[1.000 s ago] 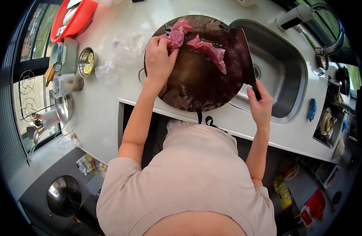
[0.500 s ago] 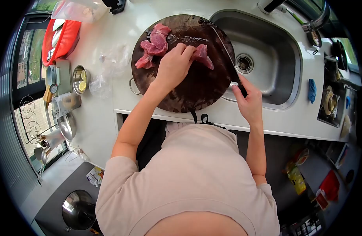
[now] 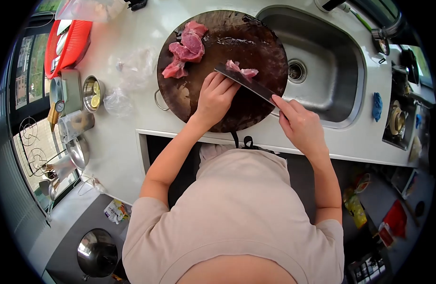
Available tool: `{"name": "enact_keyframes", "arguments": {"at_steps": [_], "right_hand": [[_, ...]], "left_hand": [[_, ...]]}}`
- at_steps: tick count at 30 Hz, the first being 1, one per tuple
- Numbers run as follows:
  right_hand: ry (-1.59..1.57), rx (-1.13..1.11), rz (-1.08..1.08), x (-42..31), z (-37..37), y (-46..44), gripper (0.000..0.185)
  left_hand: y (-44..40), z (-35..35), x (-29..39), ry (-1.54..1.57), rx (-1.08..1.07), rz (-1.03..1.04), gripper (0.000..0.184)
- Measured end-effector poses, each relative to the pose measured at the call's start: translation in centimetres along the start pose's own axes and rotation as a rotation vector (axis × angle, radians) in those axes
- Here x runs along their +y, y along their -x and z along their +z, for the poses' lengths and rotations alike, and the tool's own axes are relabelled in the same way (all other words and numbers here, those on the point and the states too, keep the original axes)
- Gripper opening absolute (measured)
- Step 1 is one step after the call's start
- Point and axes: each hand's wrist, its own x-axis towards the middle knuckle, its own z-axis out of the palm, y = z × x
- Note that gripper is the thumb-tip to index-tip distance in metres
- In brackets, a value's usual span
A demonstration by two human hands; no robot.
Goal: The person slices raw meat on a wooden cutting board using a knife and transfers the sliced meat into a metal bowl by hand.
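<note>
On a round dark cutting board several joined chunks of raw meat lie at the upper left. A smaller meat piece shows just beyond the blade of a knife near the middle. My right hand is closed round the knife's handle at the board's right edge. My left hand rests on the near side of the blade, its fingers pressed together with the tips at or under the blade. Whether those fingertips hold part of the meat is hidden.
Right of the board is a steel sink with a faucet behind it. A plastic bag, a bowl with lemon slices and a red basket stand left. A blue cloth lies right of the sink.
The knife has swung from the board's right side to across its middle, over the smaller meat. My left hand has drawn that meat nearer the middle, then sits closer to me.
</note>
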Motion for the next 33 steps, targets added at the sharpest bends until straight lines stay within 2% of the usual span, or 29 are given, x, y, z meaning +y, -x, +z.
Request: {"name": "enact_keyframes", "arguments": {"at_steps": [8, 14, 17, 22, 28, 29, 32, 33], "right_hand": [[0.177, -0.101, -0.022, 0.3, -2.9, -0.3, 0.044], [0.115, -0.102, -0.037, 0.2, -3.7, -0.8, 0.043], [0.089, -0.115, 0.023, -0.2, -3.5, -0.6, 0.042], [-0.089, -0.016, 0.173, 0.4, -1.6, -0.1, 0.039], [-0.199, 0.035, 0.243, -0.6, -0.1, 0.9, 0.039], [-0.202, 0.049, 0.248, -0.7, 0.2, 0.9, 0.039], [-0.245, 0.108, 0.306, -1.1, 1.0, 0.8, 0.039], [-0.249, 0.112, 0.309, -1.3, 1.2, 0.7, 0.039]], "left_hand": [[-0.5, 1.3, 0.7, -0.125, -0.031, -0.002, 0.033], [-0.7, 0.7, 0.0, -0.079, -0.053, 0.026, 0.034], [-0.7, 0.4, -0.2, -0.028, -0.038, 0.042, 0.031], [-0.7, 0.9, -0.2, 0.062, -0.009, -0.011, 0.026], [-1.7, 0.8, -0.3, 0.032, 0.019, -0.220, 0.025], [-1.8, 0.7, -0.3, 0.041, -0.021, -0.256, 0.026], [-2.5, -0.2, 0.6, 0.138, -0.254, -0.599, 0.033], [-2.7, -0.4, 0.6, 0.155, -0.266, -0.643, 0.034]]}}
